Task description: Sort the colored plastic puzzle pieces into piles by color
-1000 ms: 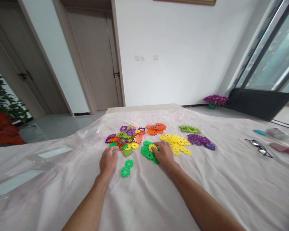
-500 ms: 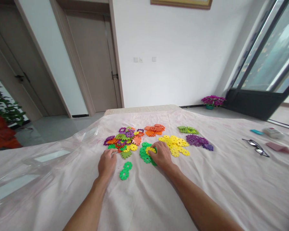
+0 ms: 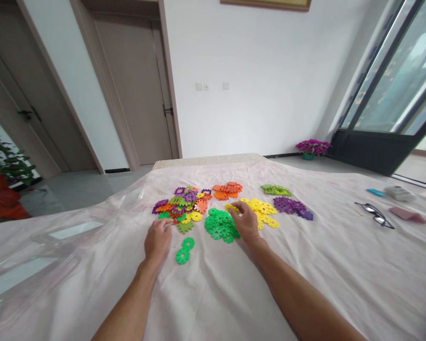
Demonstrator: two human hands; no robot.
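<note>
- So my right hand [image 3: 247, 223] has a yellow disc [image 3: 230, 207] pinched between thumb and fingers, held by its near side.
- That yellow disc is right at the left edge of the yellow pile [image 3: 267, 208], just beyond the green pile [image 3: 218, 223]. Can't tell whether it's touching anything underneath.
- My right hand is covering part of the yellow pile, with the green one just left of it.
- My left hand [image 3: 158, 240] is down at the near left edge of the mixed pile [image 3: 190, 198], fingers bent and close together. Can't tell if they're pinching a piece or just resting there.
- The mixed pile is a proper jumble: purple, orange, lime, green and yellow bits all overlapping.
- Two green discs [image 3: 182, 256] lie on the cloth to the right of my left hand, nearer me than the piles.
- Further back, the orange pile [image 3: 227, 191] sits behind the green one, and the lime pile [image 3: 276, 190] is over to the right.
- The purple pile [image 3: 289, 206] is just right of the yellow one.
- Everything's on a pale, wrinkly tablecloth [image 3: 213, 293].
- Off to the right, well apart from the piles: my glasses [image 3: 379, 219], lying near a folded pink cloth [image 3: 407, 215]. Clear plastic trays [image 3: 66, 255] on the left.
</note>
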